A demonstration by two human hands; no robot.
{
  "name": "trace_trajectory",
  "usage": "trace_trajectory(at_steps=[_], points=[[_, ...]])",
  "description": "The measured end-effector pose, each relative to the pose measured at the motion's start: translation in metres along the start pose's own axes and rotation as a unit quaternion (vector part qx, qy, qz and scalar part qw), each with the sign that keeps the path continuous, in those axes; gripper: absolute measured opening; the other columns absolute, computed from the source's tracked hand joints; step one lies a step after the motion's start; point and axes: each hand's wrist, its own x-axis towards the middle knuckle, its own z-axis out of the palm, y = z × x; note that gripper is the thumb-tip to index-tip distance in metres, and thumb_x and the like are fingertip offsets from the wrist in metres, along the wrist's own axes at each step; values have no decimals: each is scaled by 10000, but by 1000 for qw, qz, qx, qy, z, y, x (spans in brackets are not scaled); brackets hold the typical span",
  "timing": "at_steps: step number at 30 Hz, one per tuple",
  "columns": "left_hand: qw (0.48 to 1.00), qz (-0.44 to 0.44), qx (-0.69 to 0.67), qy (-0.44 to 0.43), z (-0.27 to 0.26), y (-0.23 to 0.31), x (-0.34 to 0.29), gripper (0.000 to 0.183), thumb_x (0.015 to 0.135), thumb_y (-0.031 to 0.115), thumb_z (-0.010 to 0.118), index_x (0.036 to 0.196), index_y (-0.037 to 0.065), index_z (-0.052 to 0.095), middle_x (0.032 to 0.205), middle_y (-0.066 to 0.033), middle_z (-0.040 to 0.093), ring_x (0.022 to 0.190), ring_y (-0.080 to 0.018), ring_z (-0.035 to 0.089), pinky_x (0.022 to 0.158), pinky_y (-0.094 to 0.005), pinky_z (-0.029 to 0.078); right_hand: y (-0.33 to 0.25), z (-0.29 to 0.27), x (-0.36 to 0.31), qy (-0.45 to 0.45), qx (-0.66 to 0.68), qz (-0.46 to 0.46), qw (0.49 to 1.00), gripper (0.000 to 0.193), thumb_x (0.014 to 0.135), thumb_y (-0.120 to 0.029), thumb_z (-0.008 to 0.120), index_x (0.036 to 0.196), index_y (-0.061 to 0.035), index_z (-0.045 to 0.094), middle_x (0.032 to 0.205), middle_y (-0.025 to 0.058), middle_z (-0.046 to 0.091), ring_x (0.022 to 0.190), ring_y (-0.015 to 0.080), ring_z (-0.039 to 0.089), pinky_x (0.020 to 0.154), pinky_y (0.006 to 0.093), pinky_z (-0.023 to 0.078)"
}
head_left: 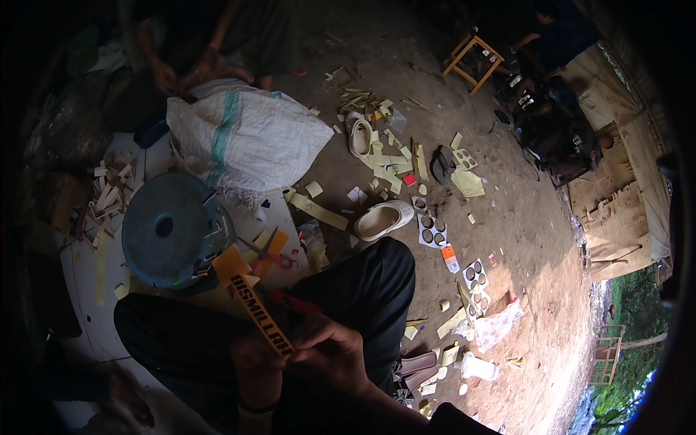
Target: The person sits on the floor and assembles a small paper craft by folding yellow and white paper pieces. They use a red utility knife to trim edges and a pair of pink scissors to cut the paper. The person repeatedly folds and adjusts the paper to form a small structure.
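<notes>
Two dark-trousered knees (384, 279) hem in the working space, the right one standing between the hands and the littered earth floor (507, 217). On the left, a round blue-green tub (163, 232) sits on the white tiles (94, 290), its rim just beside the upper end of the orange strip (250, 304), so that side is tight. Beyond that end, scissors with reddish handles (279, 255) lie among orange and yellow offcuts, and farther out a white woven sack (254, 138) with a green band spreads along the edge of the tiles. The widest gap is over the lap, between the knees, where the strip slants from the tub down to the hands. It is long, narrow and flat, bright orange with bold dark lettering along its length, and its far end is broader and unlettered. A red object (293, 301), too dim to identify, is near the right hand (330, 355). That hand has thumb and fingers pinching the strip's lower end. The left hand (255, 373), a dark band around its wrist, is at the same end, partly behind the strip; how its fingers close I cannot tell.
</notes>
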Motion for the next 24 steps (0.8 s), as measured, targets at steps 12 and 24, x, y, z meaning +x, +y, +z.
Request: trace_trajectory(at_steps=[12,24], points=[[997,-80,-5,-23,7,32,20,406,1047,294,668,1327,0,652,1190,-79,707,1028,-149,665,895,-301,537,-14,-16,5,29,-5,-5,1000,193,917,-107,824,978,-13,667,983,88,694,932,172,669,856,308,535],[992,-31,-52,110,35,36,21,336,1042,192,684,1285,-39,667,1125,-75,715,986,-119,686,869,-290,574,-18,-16,18,25,-364,-157,918,394,740,-123,922,1065,-12,730,1062,121,755,1046,291,731,925,374,549]])
